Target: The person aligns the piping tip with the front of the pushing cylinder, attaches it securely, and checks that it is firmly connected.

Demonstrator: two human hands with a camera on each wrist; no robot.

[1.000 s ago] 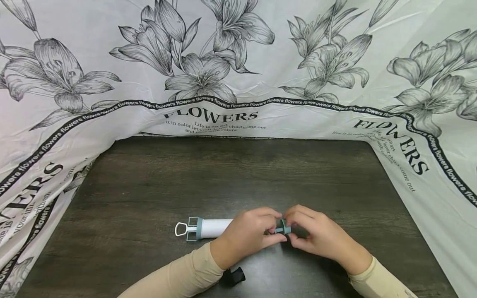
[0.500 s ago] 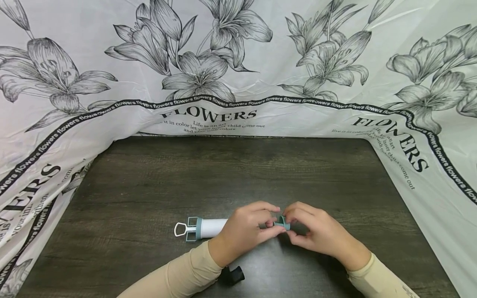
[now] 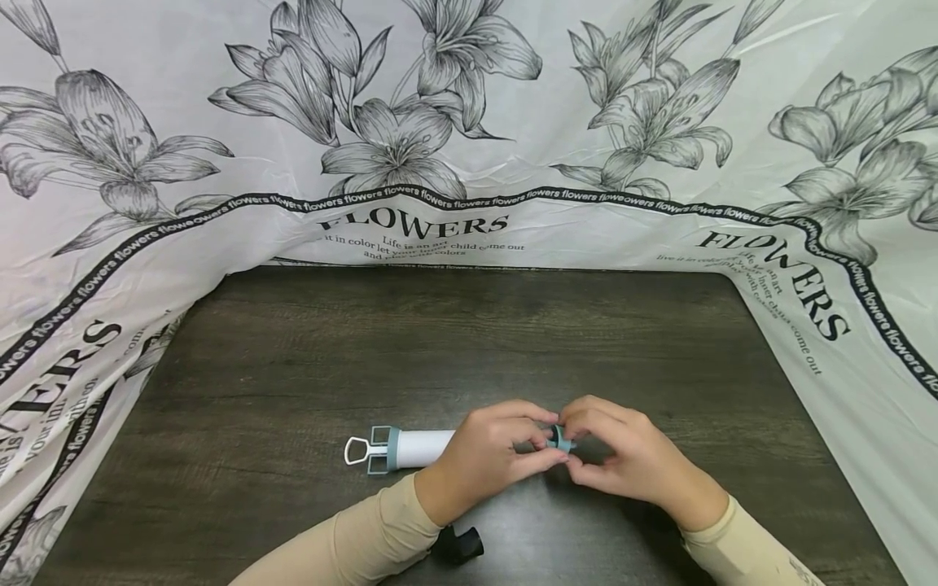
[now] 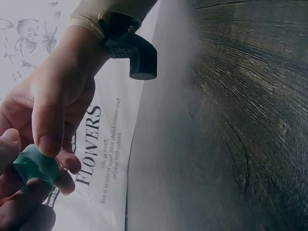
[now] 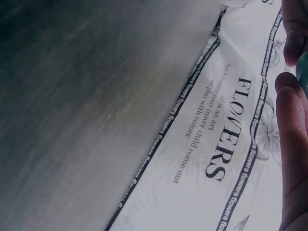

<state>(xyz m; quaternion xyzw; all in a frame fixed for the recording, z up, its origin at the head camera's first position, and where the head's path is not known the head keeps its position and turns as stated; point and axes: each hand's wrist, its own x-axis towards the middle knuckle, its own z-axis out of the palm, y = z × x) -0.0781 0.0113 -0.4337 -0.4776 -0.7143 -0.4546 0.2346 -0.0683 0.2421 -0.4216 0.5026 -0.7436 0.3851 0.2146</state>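
Note:
Both hands meet right of centre in the head view, around a small teal ring-shaped cap [image 3: 563, 440]. My left hand [image 3: 489, 452] pinches its near side with thumb and fingertips. My right hand [image 3: 626, 456] grips its right side between thumb and curled fingers. In the left wrist view, the hollow inside of the teal cap [image 4: 39, 163] shows between the fingers. Behind my left hand lies a white syringe-like tube [image 3: 425, 448] with a teal collar [image 3: 392, 449] and a white loop handle [image 3: 357, 450]; the hand hides its right end.
A dark wooden table [image 3: 469, 342] lies under the hands. White flower-printed cloth [image 3: 513, 163] hangs behind and along both sides. A black wrist-worn device [image 3: 463, 544] shows below my left forearm.
The teal cap has been turned and tilted between the fingers, and its dark opening shows now. Both hands stay nearly in place, with small finger shifts. The white tube has not moved.

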